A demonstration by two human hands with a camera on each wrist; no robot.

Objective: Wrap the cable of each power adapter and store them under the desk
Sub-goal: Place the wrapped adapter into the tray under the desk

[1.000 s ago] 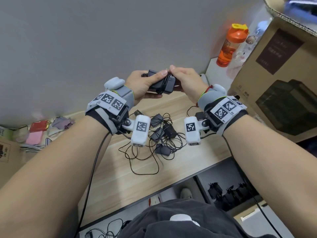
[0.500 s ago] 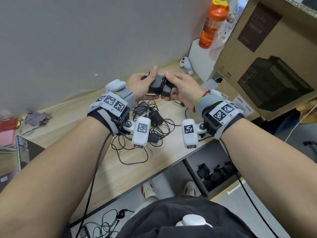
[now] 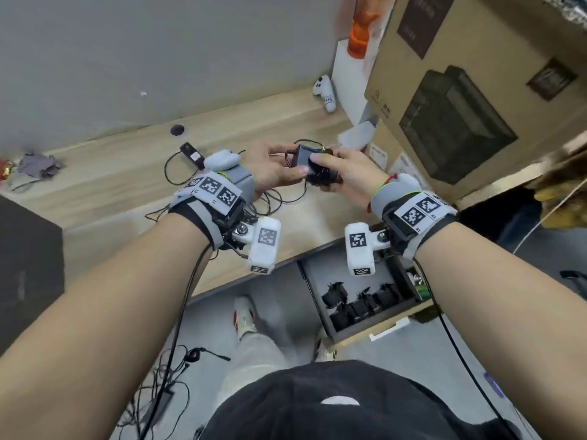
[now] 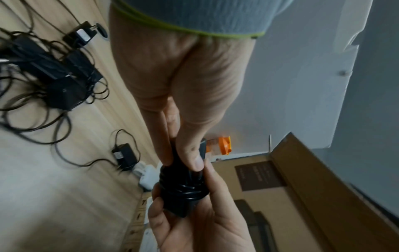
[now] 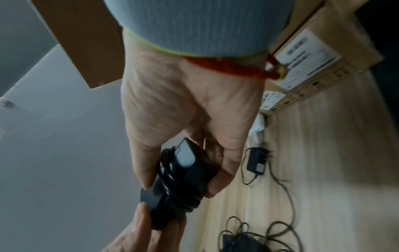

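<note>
Both hands hold one black power adapter point(image 3: 309, 165) above the wooden desk point(image 3: 127, 182), its cable coiled tightly round the body point(image 4: 183, 189). My left hand point(image 3: 279, 168) pinches one end between thumb and fingers point(image 4: 192, 156). My right hand point(image 3: 340, 173) grips the other end, thumb on top point(image 5: 218, 173). A tangle of unwrapped black adapters point(image 4: 58, 80) lies on the desk under my left wrist. A single adapter point(image 3: 192, 155) with a loose cable lies further back. Under the desk, a grey open box point(image 3: 320, 274) holds several wrapped adapters point(image 3: 359, 304).
Large cardboard boxes point(image 3: 476, 90) stand at the right of the desk. An orange bottle point(image 3: 362, 36) and a white game controller point(image 3: 325, 92) sit by the grey wall. A dark box point(image 3: 25, 265) is at left. Loose cables point(image 3: 165, 385) lie on the floor beside my legs.
The view has tilted down and the storage box under the desk has come into sight. Both hands have stayed on the wrapped adapter, carrying it right, away from the pile.
</note>
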